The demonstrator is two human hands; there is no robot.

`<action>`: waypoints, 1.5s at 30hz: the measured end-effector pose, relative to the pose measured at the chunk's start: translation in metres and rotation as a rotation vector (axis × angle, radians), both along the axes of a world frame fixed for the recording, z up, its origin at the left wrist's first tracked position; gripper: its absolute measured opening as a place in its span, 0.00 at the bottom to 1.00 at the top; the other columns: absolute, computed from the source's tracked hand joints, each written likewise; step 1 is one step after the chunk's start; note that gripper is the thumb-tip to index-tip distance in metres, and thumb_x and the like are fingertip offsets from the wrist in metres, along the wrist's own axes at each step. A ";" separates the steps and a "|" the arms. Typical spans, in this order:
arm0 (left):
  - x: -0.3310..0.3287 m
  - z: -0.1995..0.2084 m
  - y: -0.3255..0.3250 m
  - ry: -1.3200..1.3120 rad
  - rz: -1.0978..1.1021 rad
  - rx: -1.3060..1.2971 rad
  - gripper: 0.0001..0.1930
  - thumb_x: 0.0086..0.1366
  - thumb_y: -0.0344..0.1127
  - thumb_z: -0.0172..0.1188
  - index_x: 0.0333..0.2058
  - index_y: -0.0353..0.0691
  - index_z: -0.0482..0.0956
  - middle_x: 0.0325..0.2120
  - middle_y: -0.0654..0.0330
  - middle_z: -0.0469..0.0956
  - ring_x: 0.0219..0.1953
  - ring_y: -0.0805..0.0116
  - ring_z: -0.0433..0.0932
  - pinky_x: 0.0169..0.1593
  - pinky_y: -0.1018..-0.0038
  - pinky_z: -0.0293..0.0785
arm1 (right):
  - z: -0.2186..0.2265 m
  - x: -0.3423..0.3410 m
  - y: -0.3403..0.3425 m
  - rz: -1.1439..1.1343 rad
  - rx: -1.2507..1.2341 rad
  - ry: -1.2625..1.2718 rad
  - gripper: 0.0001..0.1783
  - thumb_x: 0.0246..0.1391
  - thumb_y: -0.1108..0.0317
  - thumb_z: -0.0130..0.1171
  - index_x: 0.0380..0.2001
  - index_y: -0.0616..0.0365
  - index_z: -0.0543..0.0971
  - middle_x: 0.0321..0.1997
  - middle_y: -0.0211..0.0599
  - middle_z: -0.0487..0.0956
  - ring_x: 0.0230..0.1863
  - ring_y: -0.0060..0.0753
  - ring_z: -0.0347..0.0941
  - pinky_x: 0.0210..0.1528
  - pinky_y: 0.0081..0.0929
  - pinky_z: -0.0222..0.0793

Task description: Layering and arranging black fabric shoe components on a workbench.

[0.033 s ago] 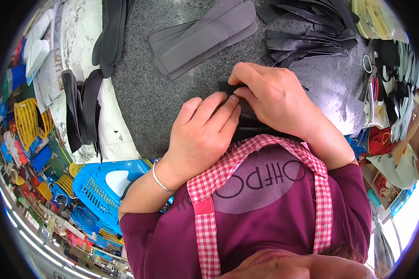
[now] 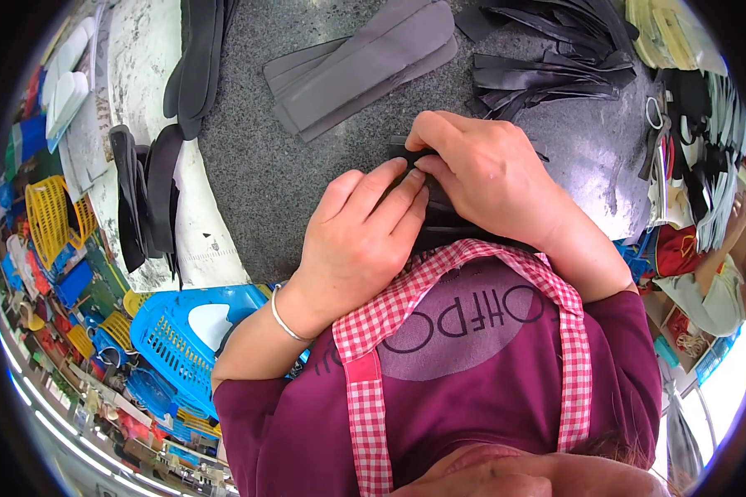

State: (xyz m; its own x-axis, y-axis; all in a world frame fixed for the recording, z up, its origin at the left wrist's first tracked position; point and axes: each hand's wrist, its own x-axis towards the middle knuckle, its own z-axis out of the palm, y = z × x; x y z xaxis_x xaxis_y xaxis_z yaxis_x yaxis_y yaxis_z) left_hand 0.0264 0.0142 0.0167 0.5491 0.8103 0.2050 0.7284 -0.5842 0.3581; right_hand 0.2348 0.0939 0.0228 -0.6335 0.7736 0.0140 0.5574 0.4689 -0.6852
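Observation:
Close to my chest, my left hand and my right hand meet at a dark, flat strip on the grey speckled tabletop. My right thumb and index finger pinch at it. The bent fingers of my left hand close in on the same spot, their tips nearly touching the right thumb. Most of the strip lies hidden under the hands. Beyond them rests a fanned stack of dark grey, round-ended flat pieces. Loose bunches of thin black strips lie to its right.
More black round-ended pieces lie at the left on a stained white sheet. Below that edge sits a blue plastic basket. Yellowish pieces are stacked at the far right, with bundled grey and black straps nearby.
My left index fingertip has shifted very slightly upward at the strip. Everything else on the tabletop stays in place.

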 end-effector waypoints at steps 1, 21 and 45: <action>0.000 -0.002 0.001 -0.010 -0.009 -0.010 0.22 0.57 0.34 0.73 0.53 0.41 0.87 0.56 0.63 0.86 0.58 0.63 0.83 0.56 0.62 0.75 | 0.000 -0.001 0.000 -0.004 0.001 0.000 0.12 0.57 0.77 0.69 0.43 0.59 0.78 0.37 0.43 0.85 0.37 0.54 0.84 0.36 0.44 0.79; 0.020 0.012 0.020 0.273 0.025 0.060 0.28 0.63 0.36 0.71 0.63 0.54 0.85 0.51 0.73 0.86 0.46 0.76 0.82 0.51 0.64 0.65 | 0.016 0.089 -0.016 -0.419 -0.229 -0.028 0.11 0.60 0.75 0.70 0.37 0.62 0.75 0.25 0.45 0.80 0.28 0.50 0.80 0.33 0.40 0.73; -0.039 -0.007 0.096 -0.273 0.290 0.062 0.10 0.66 0.29 0.73 0.45 0.38 0.88 0.39 0.57 0.89 0.40 0.54 0.87 0.47 0.63 0.83 | 0.017 0.032 0.024 -0.061 0.231 0.015 0.11 0.56 0.65 0.72 0.41 0.52 0.82 0.42 0.34 0.85 0.45 0.44 0.82 0.44 0.37 0.77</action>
